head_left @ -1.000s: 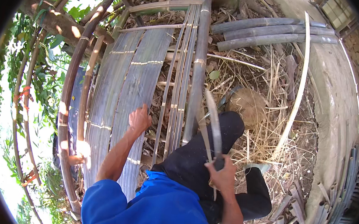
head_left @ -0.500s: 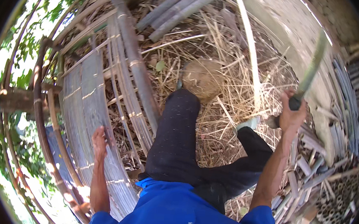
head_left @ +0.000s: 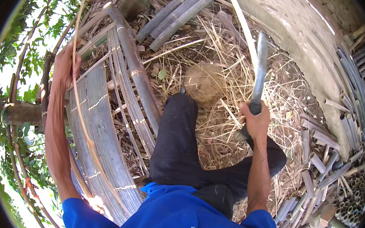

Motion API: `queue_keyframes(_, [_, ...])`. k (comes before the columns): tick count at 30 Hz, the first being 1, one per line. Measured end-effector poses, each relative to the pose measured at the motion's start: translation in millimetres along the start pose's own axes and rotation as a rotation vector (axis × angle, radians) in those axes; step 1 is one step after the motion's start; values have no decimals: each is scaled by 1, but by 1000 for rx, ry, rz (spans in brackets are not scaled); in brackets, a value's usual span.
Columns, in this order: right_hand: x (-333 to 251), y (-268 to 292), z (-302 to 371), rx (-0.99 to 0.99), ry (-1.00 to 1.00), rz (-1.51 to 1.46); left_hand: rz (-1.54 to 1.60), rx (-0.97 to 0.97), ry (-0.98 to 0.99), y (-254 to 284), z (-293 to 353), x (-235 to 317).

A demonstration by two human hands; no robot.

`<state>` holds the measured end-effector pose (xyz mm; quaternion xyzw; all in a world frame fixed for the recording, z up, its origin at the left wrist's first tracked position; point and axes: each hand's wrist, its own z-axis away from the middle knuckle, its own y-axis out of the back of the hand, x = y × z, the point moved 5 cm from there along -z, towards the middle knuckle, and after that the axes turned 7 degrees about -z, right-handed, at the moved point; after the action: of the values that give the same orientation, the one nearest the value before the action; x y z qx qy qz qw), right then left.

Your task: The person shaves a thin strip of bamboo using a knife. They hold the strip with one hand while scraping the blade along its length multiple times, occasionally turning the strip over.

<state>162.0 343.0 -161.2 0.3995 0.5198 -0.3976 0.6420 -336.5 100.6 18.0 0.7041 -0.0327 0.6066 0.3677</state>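
Observation:
My left hand (head_left: 67, 64) reaches out at the upper left, its fingers closed around a long, thin bamboo strip (head_left: 89, 142). The strip runs from the top edge down past the bench of split bamboo slats (head_left: 106, 125) toward my body. In my right hand (head_left: 255, 122) is a machete (head_left: 260, 68), gripped by its dark handle with the blade pointing away from me. The blade hangs over straw and shavings, beside a pale strip (head_left: 245, 26). Between the hands, a round brown block (head_left: 204, 83) sits on the ground beyond my knee.
Thick bamboo poles (head_left: 179, 15) lie at the top. A low pale wall (head_left: 284, 19) curves along the right. Cut bamboo pieces (head_left: 316, 163) and stacked tubes (head_left: 351, 204) fill the lower right. Leafy branches and a trunk (head_left: 16, 107) stand at the left.
My left hand has moved forward and left, and now grips the thin bamboo strip. My right hand has brought the machete left and lower, away from the wall.

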Motion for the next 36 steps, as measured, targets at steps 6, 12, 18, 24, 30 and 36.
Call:
queue_keyframes(6, [-2,-33,18,-113,-57,-116,-262,22,57,-29,-52,12])
queue_keyframes(12, [2,-24,21,-69,-45,-115,-575,84,-369,-59,-2,-99])
queue_keyframes(18, [11,-13,19,-41,-41,-65,-667,-36,-127,-79,36,-228])
queue_keyframes(24, [14,-4,21,-7,-41,-88,-939,-65,14,-33,145,-278])
queue_keyframes(30, [31,-16,25,-28,-100,-50,-843,-157,240,-3,259,-331])
queue_keyframes(36, [40,-16,22,-12,-76,-50,-738,-112,67,-29,194,-220])
